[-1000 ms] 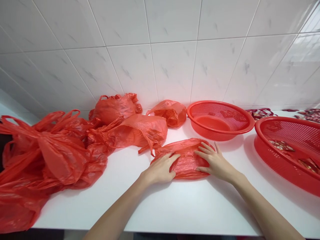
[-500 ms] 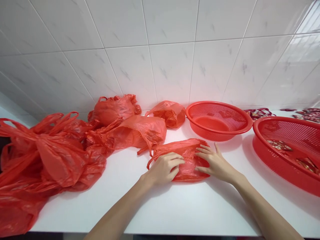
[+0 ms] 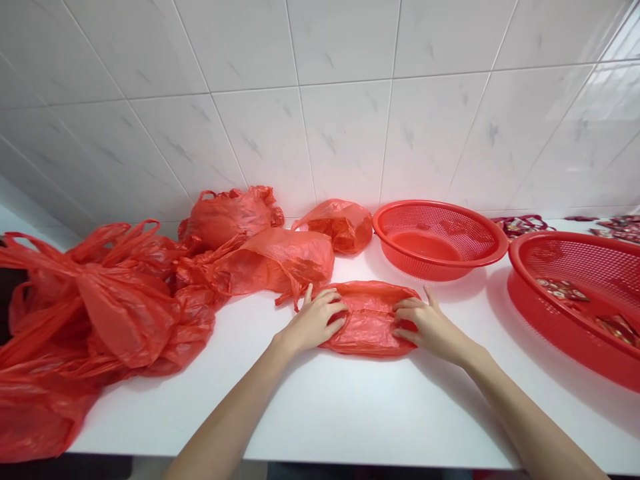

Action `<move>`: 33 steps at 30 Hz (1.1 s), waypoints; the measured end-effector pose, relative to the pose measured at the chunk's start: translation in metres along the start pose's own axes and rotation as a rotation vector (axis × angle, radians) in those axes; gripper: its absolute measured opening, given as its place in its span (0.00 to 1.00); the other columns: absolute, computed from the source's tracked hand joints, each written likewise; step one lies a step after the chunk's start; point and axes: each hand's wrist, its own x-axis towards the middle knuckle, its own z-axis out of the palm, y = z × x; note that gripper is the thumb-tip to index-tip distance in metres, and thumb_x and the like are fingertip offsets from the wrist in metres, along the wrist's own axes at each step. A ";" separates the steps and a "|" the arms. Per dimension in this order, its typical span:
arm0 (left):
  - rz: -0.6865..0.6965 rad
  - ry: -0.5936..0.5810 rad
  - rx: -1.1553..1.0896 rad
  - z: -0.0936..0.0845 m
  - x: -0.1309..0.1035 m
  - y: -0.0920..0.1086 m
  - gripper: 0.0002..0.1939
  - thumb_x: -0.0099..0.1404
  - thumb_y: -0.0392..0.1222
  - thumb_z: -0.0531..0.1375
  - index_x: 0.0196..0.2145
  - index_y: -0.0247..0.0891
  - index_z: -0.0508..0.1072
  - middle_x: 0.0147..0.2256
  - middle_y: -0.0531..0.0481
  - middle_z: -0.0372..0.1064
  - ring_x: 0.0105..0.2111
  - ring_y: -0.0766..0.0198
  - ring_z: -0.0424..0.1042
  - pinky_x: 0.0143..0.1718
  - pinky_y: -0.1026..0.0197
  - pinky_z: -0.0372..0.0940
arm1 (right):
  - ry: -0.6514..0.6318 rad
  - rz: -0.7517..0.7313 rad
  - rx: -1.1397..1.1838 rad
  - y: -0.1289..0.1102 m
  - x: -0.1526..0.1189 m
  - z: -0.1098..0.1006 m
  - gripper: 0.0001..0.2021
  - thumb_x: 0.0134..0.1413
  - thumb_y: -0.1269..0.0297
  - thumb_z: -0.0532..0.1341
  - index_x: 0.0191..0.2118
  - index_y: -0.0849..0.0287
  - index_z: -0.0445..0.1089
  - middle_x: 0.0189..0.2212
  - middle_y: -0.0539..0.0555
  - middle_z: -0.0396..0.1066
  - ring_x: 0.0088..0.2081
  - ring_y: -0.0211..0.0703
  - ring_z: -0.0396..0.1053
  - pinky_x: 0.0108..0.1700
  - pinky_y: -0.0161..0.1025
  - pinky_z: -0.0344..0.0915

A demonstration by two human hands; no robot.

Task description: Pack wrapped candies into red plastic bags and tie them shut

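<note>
head view: the bag (image 3: pixel 373 330) is laid out flattened on the table (image 3: pixel 375 413), between the two hands and nearer than the small basket (image 3: pixel 425 267). its left end is covered by the left hand (image 3: pixel 313 323), turned inward with the fingers bent and the little finger lifted away. its right end is touched by the right hand (image 3: pixel 431 327) — posed almost as a mirror, little finger raised, thumb set apart on the near side. the fingers are loosely curved in both; whether plastic is pinched beneath the fingertips cannot be told. both forearms (image 3: pixel 235 407) are slanted inward from the bottom edge. more bags (image 3: pixel 125 307) are heaped at the left — packets (image 3: pixel 563 290) are held in the large basket (image 3: pixel 565 340) at the right.
</note>
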 end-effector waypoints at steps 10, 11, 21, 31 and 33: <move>-0.070 -0.019 0.015 -0.005 -0.001 -0.002 0.08 0.59 0.33 0.58 0.35 0.40 0.75 0.54 0.44 0.73 0.64 0.46 0.61 0.69 0.28 0.27 | 0.048 0.134 -0.075 0.014 -0.002 -0.007 0.12 0.52 0.64 0.64 0.23 0.55 0.61 0.31 0.54 0.71 0.38 0.54 0.73 0.65 0.79 0.38; -0.066 -0.022 0.012 -0.004 -0.001 -0.001 0.09 0.58 0.32 0.58 0.36 0.41 0.75 0.54 0.44 0.73 0.65 0.46 0.60 0.69 0.27 0.27 | 0.061 0.119 -0.071 0.015 -0.003 -0.008 0.11 0.52 0.64 0.64 0.24 0.55 0.62 0.31 0.54 0.71 0.39 0.55 0.73 0.65 0.78 0.38; 0.039 0.066 -0.078 0.004 0.002 0.012 0.11 0.70 0.40 0.54 0.39 0.43 0.78 0.48 0.50 0.78 0.60 0.53 0.66 0.70 0.33 0.23 | 0.297 -0.055 -0.019 0.020 0.001 0.002 0.05 0.61 0.67 0.56 0.35 0.54 0.70 0.36 0.54 0.77 0.43 0.50 0.74 0.66 0.68 0.45; -0.052 0.009 -0.075 0.007 0.003 0.010 0.10 0.63 0.46 0.64 0.28 0.39 0.71 0.51 0.45 0.74 0.64 0.45 0.61 0.69 0.28 0.24 | -0.013 0.218 -0.063 0.022 0.002 0.005 0.34 0.52 0.53 0.69 0.62 0.60 0.65 0.62 0.70 0.67 0.63 0.72 0.63 0.64 0.82 0.32; -0.042 0.011 -0.077 0.007 0.002 0.009 0.12 0.62 0.47 0.64 0.27 0.39 0.69 0.51 0.45 0.73 0.63 0.45 0.63 0.68 0.28 0.24 | -0.044 0.247 -0.053 0.021 0.000 0.003 0.38 0.51 0.51 0.69 0.64 0.61 0.63 0.63 0.71 0.65 0.65 0.73 0.61 0.63 0.83 0.30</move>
